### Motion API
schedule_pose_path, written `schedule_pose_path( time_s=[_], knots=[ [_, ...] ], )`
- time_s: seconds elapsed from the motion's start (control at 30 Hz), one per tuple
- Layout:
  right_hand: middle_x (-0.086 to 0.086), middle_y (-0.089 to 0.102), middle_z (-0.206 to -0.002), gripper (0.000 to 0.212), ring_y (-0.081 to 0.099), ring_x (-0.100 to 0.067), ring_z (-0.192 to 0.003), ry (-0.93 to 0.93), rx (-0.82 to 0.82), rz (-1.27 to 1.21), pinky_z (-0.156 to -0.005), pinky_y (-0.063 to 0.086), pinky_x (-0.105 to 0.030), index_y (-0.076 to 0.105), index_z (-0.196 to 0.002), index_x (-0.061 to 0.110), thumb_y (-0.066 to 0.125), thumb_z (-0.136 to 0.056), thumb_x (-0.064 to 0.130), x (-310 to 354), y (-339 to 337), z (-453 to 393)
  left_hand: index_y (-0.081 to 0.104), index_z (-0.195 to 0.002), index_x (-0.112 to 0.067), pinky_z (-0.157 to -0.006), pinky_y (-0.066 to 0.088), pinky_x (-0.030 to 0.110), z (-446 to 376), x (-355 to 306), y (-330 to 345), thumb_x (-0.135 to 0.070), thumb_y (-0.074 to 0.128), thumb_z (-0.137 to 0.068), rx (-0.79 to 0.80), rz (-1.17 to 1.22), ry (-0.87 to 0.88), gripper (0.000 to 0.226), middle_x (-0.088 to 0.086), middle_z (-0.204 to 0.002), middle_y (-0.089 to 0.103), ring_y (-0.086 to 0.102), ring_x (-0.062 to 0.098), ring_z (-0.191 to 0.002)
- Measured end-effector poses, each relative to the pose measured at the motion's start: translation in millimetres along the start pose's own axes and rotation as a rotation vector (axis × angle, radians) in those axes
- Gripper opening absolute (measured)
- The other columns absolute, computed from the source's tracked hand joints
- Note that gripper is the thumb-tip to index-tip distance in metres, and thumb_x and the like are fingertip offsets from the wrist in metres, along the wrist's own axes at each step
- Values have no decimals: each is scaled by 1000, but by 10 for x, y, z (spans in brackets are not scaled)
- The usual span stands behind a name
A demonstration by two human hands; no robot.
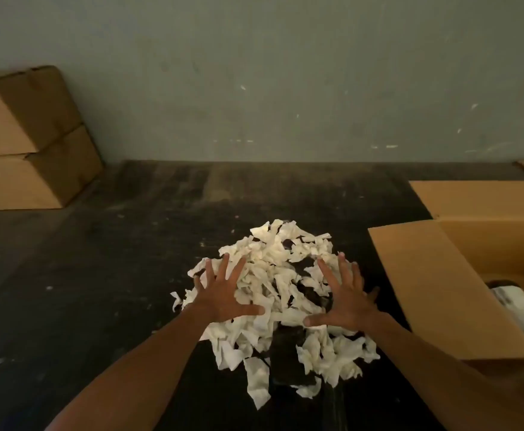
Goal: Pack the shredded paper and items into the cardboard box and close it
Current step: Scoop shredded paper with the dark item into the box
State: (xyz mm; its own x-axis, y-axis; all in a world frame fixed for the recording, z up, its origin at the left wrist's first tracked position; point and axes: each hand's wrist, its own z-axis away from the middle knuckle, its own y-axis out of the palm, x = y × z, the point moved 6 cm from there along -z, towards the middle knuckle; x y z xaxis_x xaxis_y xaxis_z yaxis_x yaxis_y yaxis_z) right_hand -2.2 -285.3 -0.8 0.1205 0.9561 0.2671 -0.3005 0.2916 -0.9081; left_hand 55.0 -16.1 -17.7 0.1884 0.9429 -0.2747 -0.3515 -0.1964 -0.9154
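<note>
I am looking down at the pile of shredded paper (277, 293) sitting on the dark desk (99, 290), straight ahead of me and between both hands. My left hand (225, 295) is lying flat on the pile's left flank, fingers spread, gripping nothing; my right hand (346, 298) is doing the same on the right flank, palm down and splayed, also empty. The cardboard box (459, 275) is standing just beside the pile on my right, flaps open, so the right hand is the nearer one, and I judge the coming carry is running sideways to the right. Something black and white (517, 304) is already lying inside the box. The paper is looking like loose, crumpled off-white strips, heaped unevenly, with dark shapes showing through gaps; I cannot tell what those are.
</note>
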Motion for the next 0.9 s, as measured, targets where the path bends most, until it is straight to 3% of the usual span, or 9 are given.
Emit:
schedule_pose_path(
  time_s=[0.13, 0.27, 0.37, 0.47, 0.57, 0.63, 0.8, 0.9],
  knots=[
    [-1, -52, -144, 141, -36, -40, -137, -66, 45, 168, -98, 5, -83, -41, -128, 56, 66, -43, 87, 19, 65, -453, -43, -128, -56, -106, -11, 77, -289, -91, 287, -97, 55, -39, 85, -82, 51, 139, -5, -146, -52, -45, 40, -133],
    [3, -52, -144, 139, -39, -40, -135, -86, 208, 186, -98, 2, -84, -31, -135, 58, 73, -45, 81, -55, 396, -842, -40, -130, -58, -104, -5, 80, -589, -94, 579, -89, 66, -46, 164, -175, 59, 139, -5, -147, -51, -41, 42, -134],
    [-2, -34, -156, 130, -24, -41, -143, -59, 273, 210, -105, 10, -78, -9, -148, 47, 70, -50, 80, -126, 593, -967, -18, -142, -58, -109, 13, 75, -669, -105, 680, -77, 70, -60, 116, -148, 43, 121, -4, -159, -30, -14, 48, -146],
    [-6, -9, -158, 108, -5, -39, -144, -58, 183, 181, -107, 15, -70, 9, -148, 44, 67, -62, 76, -152, 608, -1011, 9, -143, -54, -110, 22, 67, -643, -106, 671, -66, 69, -69, -22, -167, 26, 96, 1, -160, 1, 14, 44, -144],
    [-10, 10, -154, 80, 10, -37, -140, -78, 45, 228, -107, 25, -64, 24, -144, 38, 66, -78, 55, -132, 599, -989, 27, -135, -51, -111, 28, 60, -583, -82, 710, -54, 73, -73, -144, -135, 7, 77, 1, -150, 23, 31, 34, -137],
    [-11, 18, -150, 72, 18, -36, -138, -85, 11, 234, -106, 29, -61, 30, -142, 33, 67, -81, 43, -95, 637, -956, 35, -134, -45, -109, 35, 54, -576, -55, 764, -45, 77, -74, -180, -105, 1, 73, 2, -144, 32, 38, 31, -131],
    [-13, 31, -143, 50, 34, -33, -131, -95, 9, 137, -104, 38, -53, 44, -134, 24, 60, -87, 17, -15, 621, -862, 39, -139, -32, -98, 49, 46, -626, -78, 704, -36, 76, -79, -126, 0, 9, 70, 3, -140, 40, 47, 29, -125],
    [-12, 41, -138, 39, 47, -30, -122, -110, 9, 38, -100, 45, -42, 51, -127, 24, 59, -89, 18, 74, 491, -816, 33, -145, -27, -99, 49, 46, -610, -90, 556, -35, 74, -83, -84, 10, -1, 75, 4, -143, 40, 51, 29, -126]
  ],
)
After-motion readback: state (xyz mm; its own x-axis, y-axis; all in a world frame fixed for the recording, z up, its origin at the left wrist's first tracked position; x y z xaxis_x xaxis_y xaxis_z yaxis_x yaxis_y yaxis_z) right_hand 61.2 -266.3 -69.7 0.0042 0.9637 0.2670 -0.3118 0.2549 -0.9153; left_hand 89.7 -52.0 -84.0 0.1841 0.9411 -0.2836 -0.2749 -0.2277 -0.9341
